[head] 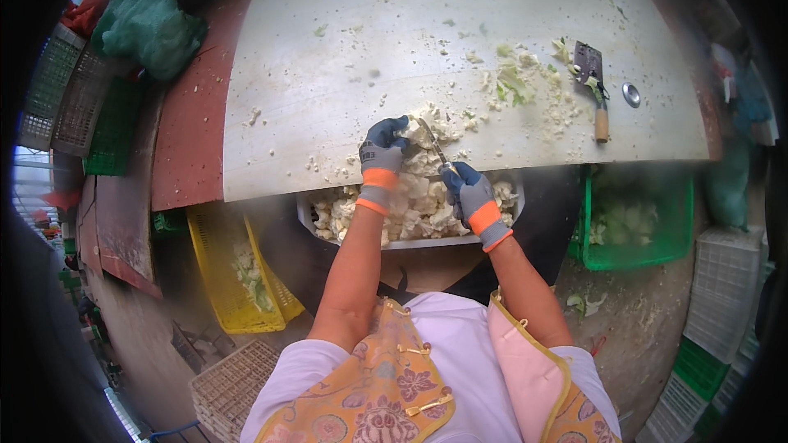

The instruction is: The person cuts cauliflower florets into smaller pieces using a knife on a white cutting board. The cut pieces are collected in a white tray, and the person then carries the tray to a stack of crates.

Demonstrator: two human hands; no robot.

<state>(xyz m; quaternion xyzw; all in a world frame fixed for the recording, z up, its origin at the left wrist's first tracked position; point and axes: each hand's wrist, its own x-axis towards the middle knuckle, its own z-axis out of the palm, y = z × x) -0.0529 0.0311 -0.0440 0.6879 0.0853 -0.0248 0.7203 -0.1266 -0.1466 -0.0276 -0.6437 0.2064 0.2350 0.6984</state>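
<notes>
My left hand, in a grey and blue glove with an orange cuff, grips a piece of cauliflower at the table's near edge. In my right hand, gloved the same way, is a narrow knife, its blade against the cauliflower. More cauliflower pieces fill a white crate below the edge, partly hidden by my hands. A cleaver with a wooden handle lies at the right of the white tabletop, beside a small round metal object.
Leaf scraps and crumbs lie across the table. A yellow crate with trimmings stands lower left, a green crate with cauliflower pieces at right. Stacked crates stand far right; a green mesh sack sits upper left.
</notes>
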